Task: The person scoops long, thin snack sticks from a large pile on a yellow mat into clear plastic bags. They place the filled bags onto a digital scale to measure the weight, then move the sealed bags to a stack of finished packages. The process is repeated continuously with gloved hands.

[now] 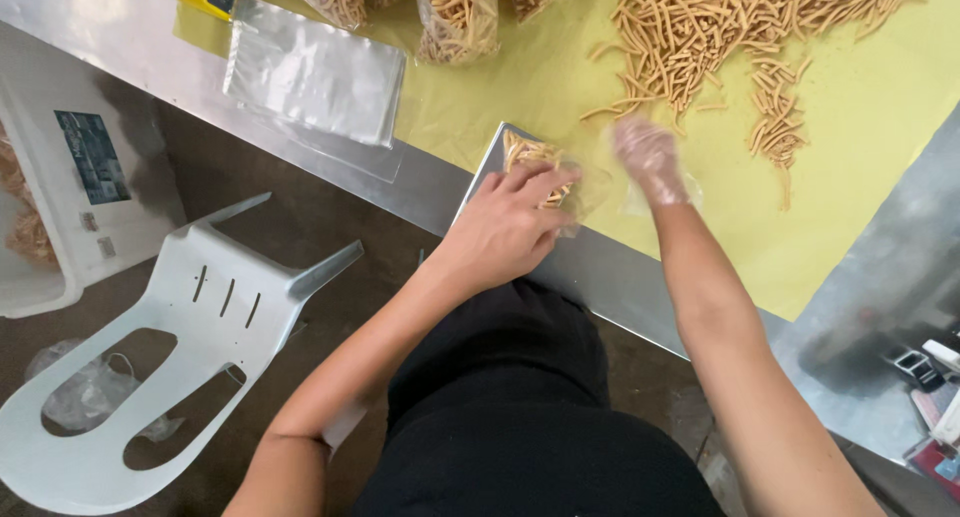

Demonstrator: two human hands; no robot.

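currently left hand (505,227) pinches a clear bag (540,172) part-filled with fried snack sticks (700,27); gloved right hand (650,157), blurred, grip unclear, at its mouth. filled bags (455,17) behind.

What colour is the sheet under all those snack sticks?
Yellow sheet, under the tan snack sticks; the head view shows it.

A small food-packing workshop: a steel table (610,277), a heap of snack sticks (700,27), filled bags (458,17), empty plastic bags (315,72).
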